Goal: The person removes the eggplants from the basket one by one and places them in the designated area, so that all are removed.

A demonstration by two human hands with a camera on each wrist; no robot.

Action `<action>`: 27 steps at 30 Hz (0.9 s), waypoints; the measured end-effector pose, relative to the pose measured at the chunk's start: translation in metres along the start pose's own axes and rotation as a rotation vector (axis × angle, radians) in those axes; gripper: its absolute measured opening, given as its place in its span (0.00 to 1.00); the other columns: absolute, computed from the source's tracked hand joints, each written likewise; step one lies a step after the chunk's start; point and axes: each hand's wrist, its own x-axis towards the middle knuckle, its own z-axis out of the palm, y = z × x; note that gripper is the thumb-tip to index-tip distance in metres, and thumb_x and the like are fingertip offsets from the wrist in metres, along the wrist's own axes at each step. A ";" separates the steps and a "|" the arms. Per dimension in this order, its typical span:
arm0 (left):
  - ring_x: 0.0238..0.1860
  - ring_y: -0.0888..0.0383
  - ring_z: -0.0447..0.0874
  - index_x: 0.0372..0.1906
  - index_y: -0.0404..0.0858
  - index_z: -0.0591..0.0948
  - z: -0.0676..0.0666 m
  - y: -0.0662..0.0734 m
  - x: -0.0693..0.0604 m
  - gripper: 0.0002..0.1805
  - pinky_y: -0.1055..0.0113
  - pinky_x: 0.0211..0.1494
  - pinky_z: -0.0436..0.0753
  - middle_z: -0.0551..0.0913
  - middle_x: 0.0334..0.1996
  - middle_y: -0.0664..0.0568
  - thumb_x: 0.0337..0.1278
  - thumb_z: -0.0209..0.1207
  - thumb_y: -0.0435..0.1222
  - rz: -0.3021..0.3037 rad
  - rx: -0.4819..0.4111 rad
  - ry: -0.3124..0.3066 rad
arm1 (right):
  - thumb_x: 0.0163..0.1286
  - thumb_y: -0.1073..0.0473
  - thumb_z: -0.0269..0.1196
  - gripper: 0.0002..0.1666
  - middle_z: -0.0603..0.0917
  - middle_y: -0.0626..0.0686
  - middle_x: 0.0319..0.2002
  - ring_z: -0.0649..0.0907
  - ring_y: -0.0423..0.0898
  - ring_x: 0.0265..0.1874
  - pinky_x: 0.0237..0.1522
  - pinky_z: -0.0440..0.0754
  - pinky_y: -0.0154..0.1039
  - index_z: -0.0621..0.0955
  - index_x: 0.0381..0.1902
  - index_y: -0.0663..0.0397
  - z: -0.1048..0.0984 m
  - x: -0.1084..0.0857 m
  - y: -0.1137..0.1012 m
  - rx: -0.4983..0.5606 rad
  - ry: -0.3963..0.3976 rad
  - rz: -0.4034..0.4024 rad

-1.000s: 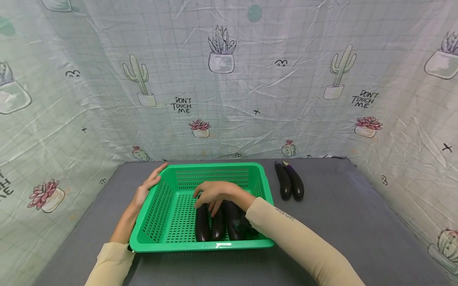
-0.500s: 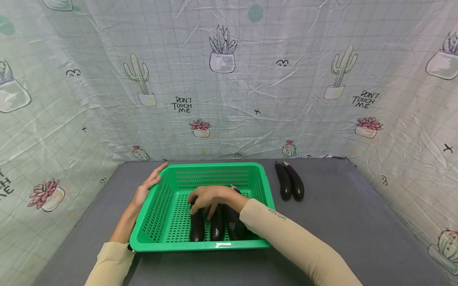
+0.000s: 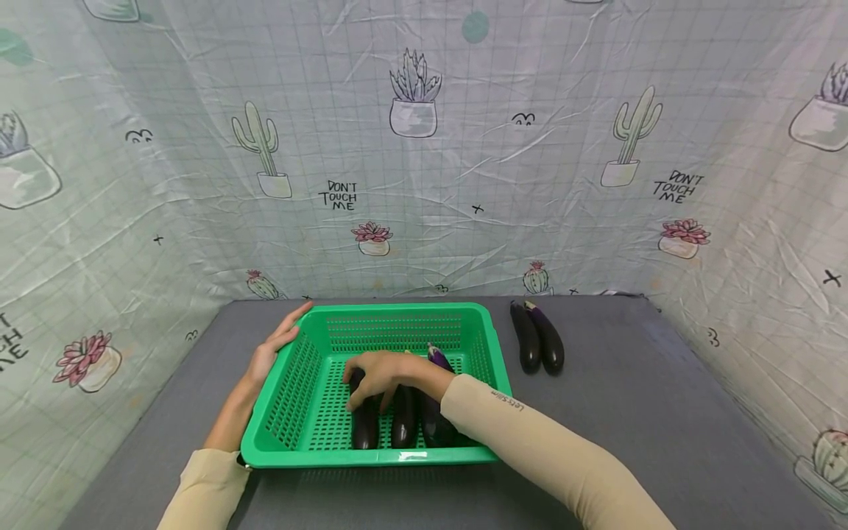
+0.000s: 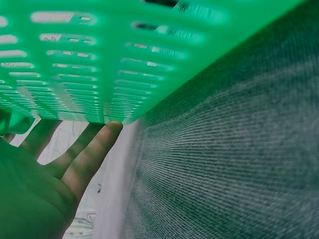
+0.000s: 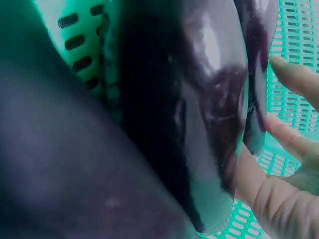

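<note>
A green slotted basket (image 3: 318,459) holds several dark eggplants lying side by side. My right hand (image 3: 380,373) reaches inside, its fingers curled round the upper part of the leftmost eggplant (image 3: 365,430). The right wrist view has my fingers (image 5: 291,139) against the far eggplant (image 5: 256,50), with larger eggplants (image 5: 214,114) close to the camera. My left hand (image 3: 266,353) rests along the basket's left rim, fingers extended. From the left wrist, straight fingers (image 4: 87,159) touch the basket's outer side (image 4: 104,55). My right forearm covers part of the eggplants on the right.
Two more eggplants (image 3: 526,342) lie next to each other on the grey cloth (image 3: 616,383), right of the basket. A patterned curtain (image 3: 477,243) stands behind the table and along both sides.
My right hand and the leftmost eggplant have shifted left, widening the space beside the middle one. A purple-topped eggplant in the basket has come into view. My left hand has stayed on the rim.
</note>
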 end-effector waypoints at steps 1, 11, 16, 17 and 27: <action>0.71 0.70 0.68 0.85 0.39 0.37 0.000 0.000 0.000 0.32 0.74 0.68 0.75 0.32 0.83 0.32 0.87 0.29 0.41 -0.001 0.001 0.000 | 0.68 0.57 0.73 0.30 0.71 0.59 0.68 0.83 0.48 0.45 0.38 0.90 0.46 0.76 0.65 0.52 0.000 0.000 0.000 0.003 0.005 -0.003; 0.72 0.68 0.68 0.85 0.41 0.37 -0.001 0.001 0.000 0.32 0.72 0.68 0.76 0.35 0.82 0.31 0.87 0.29 0.42 -0.018 -0.036 -0.004 | 0.64 0.60 0.75 0.27 0.76 0.55 0.49 0.85 0.49 0.34 0.38 0.90 0.50 0.78 0.59 0.54 -0.002 -0.001 0.002 0.024 0.041 -0.062; 0.71 0.69 0.68 0.85 0.41 0.38 0.000 0.002 -0.001 0.32 0.73 0.67 0.76 0.34 0.83 0.32 0.87 0.31 0.42 -0.015 -0.017 0.007 | 0.66 0.57 0.75 0.25 0.76 0.54 0.52 0.85 0.49 0.34 0.37 0.90 0.47 0.79 0.58 0.50 -0.002 0.001 0.002 -0.029 0.083 -0.079; 0.71 0.70 0.67 0.85 0.41 0.39 0.001 0.002 -0.001 0.32 0.73 0.67 0.76 0.33 0.83 0.33 0.87 0.31 0.42 -0.013 -0.010 0.007 | 0.66 0.56 0.75 0.25 0.76 0.53 0.52 0.85 0.49 0.33 0.36 0.90 0.46 0.80 0.58 0.49 -0.002 0.001 0.002 -0.043 0.097 -0.081; 0.70 0.70 0.65 0.85 0.39 0.39 0.001 0.001 0.001 0.32 0.75 0.66 0.75 0.32 0.83 0.34 0.87 0.30 0.42 -0.007 0.039 0.027 | 0.66 0.56 0.75 0.24 0.76 0.51 0.32 0.88 0.60 0.35 0.41 0.90 0.49 0.81 0.58 0.49 -0.011 0.000 0.000 -0.064 0.172 -0.150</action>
